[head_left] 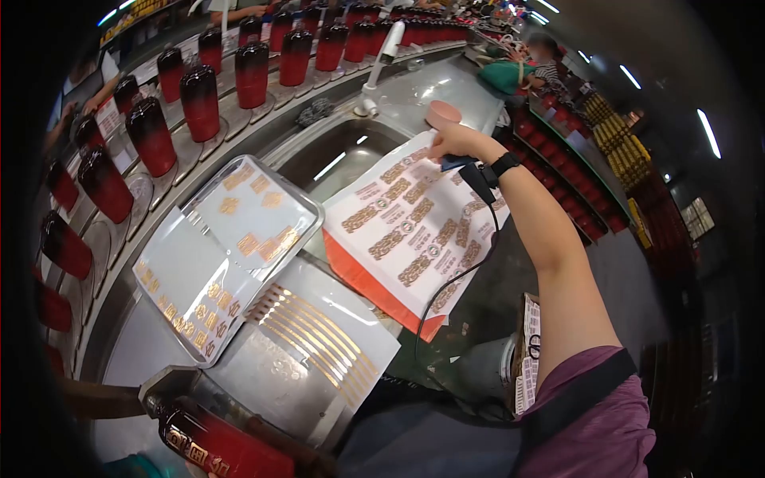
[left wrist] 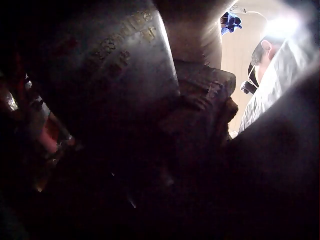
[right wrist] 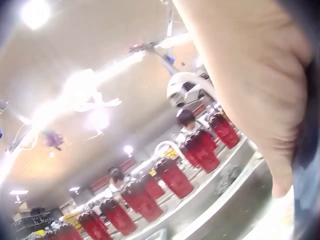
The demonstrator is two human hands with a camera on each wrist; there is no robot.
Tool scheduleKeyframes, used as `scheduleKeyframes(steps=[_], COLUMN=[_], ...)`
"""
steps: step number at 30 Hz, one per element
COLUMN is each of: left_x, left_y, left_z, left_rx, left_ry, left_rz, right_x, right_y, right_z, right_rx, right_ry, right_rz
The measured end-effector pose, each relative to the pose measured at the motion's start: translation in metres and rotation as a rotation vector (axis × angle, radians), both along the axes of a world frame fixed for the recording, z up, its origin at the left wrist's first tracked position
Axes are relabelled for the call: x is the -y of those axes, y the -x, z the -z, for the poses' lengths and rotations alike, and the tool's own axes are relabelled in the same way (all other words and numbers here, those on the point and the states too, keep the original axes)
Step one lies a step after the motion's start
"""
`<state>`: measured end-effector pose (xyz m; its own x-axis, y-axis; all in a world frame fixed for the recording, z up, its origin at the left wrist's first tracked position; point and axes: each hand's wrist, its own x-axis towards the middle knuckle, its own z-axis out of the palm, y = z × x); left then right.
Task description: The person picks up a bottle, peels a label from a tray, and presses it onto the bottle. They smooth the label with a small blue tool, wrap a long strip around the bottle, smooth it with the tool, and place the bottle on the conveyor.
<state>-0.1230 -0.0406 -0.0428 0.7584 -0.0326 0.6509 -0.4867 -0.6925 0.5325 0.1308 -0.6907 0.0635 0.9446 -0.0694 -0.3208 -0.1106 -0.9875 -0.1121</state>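
My right hand [head_left: 460, 143] pinches the upper edge of a white sheet [head_left: 390, 231] printed with brown and pink label patterns; an orange sheet [head_left: 370, 291] shows beneath it. In the right wrist view my hand [right wrist: 260, 80] points down, its thumb end against a pale surface. My left hand does not show in the head view, and the left wrist view is too dark to make it out. A red and black bottle [head_left: 231, 446] with gold characters lies at the lower left.
Beside the sink [head_left: 343, 151] are a metal tray [head_left: 315, 209] with gold decals and a sheet of gold stripes [head_left: 319, 342]. Red bottles [head_left: 199, 103] line the curved conveyor. A tap [head_left: 386, 60] and pink round object [head_left: 443, 114] stand beyond. A black cable [head_left: 454, 279] hangs from my right wrist.
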Motion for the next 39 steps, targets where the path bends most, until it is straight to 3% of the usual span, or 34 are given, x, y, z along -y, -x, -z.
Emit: scheduleKeyframes(steps=[1, 5, 7, 8, 13, 15, 17, 19, 31, 33, 34, 39], left_x=[0.001, 0.005, 0.007, 0.009, 0.011, 0.015, 0.018, 0.015, 0.015, 0.012, 0.01, 0.017], left_y=[0.002, 0.004, 0.002, 0.001, 0.001, 0.001, 0.002, 0.003, 0.005, 0.005, 0.009, 0.004], left_z=[0.0, 0.003, -0.007, -0.01, -0.019, -0.018, -0.016, -0.014, -0.022, -0.02, -0.029, -0.031], left_rx=[-0.017, -0.052, -0.051, -0.046, -0.028, -0.032, -0.052, -0.062, -0.083, -0.072, -0.098, -0.083], left_ry=[0.019, 0.087, 0.067, 0.048, -0.024, -0.015, 0.059, 0.049, 0.064, 0.047, 0.02, 0.035], left_rz=[-0.021, -0.035, -0.034, -0.037, -0.046, -0.042, -0.032, -0.028, -0.021, -0.011, -0.023, -0.035], right_x=[0.019, 0.104, 0.103, 0.105, 0.098, 0.096, 0.097, 0.098, 0.108, 0.098, 0.091, 0.07], right_y=[0.012, 0.052, 0.072, 0.077, 0.073, 0.066, 0.057, 0.05, 0.114, 0.135, 0.14, 0.141], right_z=[-0.003, 0.018, 0.02, 0.023, 0.036, 0.046, 0.052, 0.06, 0.028, 0.028, 0.023, 0.043], right_rx=[0.049, 0.114, 0.098, 0.116, 0.201, 0.272, 0.236, 0.185, -0.015, 0.019, 0.002, 0.103], right_ry=[0.194, 0.258, 0.031, -0.017, -0.064, -0.249, -0.203, 0.008, 0.128, -0.128, -0.401, -0.384], right_rz=[0.044, 0.178, 0.419, 0.441, 0.424, 0.452, 0.444, 0.315, 0.277, 0.475, 0.39, 0.159])
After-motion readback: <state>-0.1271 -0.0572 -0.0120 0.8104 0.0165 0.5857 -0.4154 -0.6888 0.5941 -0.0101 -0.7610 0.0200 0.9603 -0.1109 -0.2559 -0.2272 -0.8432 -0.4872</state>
